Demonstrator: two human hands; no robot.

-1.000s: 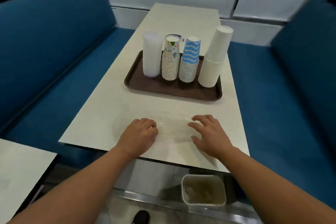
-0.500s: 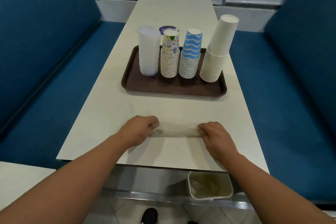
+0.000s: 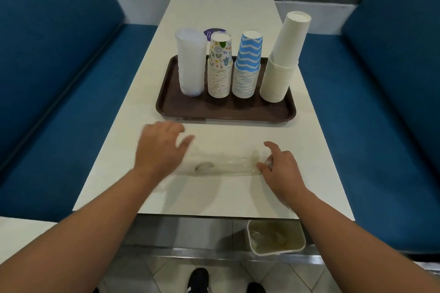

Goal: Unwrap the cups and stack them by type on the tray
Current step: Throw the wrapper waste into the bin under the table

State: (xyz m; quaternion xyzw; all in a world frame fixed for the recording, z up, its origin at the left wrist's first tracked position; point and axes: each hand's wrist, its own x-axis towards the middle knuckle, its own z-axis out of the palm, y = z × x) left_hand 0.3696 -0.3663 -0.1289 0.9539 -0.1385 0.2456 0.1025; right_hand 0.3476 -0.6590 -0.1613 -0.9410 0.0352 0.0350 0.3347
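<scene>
I am looking down on a pale table (image 3: 221, 19) set between two blue benches (image 3: 59, 74). A brown tray (image 3: 226, 112) is sitting on it, carrying four upside-down stacks in a row: a clear plastic cup stack (image 3: 190, 62) at the left, then a floral paper cup stack (image 3: 220, 66), then a blue zigzag cup stack (image 3: 247, 64), and at the right a plain white cup stack (image 3: 284, 59), which is leaning rightward at its top. A purple lid (image 3: 213, 32) is showing just behind the floral stack.

Nearer to me, a clear plastic wrapper (image 3: 221, 166) is lying flattened across the table, apart from the tray. My left hand (image 3: 162, 147) is resting on its left end with fingers spread and fairly straight; it is motion-blurred. My right hand (image 3: 281, 166) is pinching the wrapper's right end between thumb and curled fingers, the index finger sticking out.

Below the table edge, a pale bin (image 3: 276, 236) is standing on the tiled floor (image 3: 166, 273), with crumpled clear plastic inside. Dark shoes (image 3: 197, 279) are showing at the bottom.
</scene>
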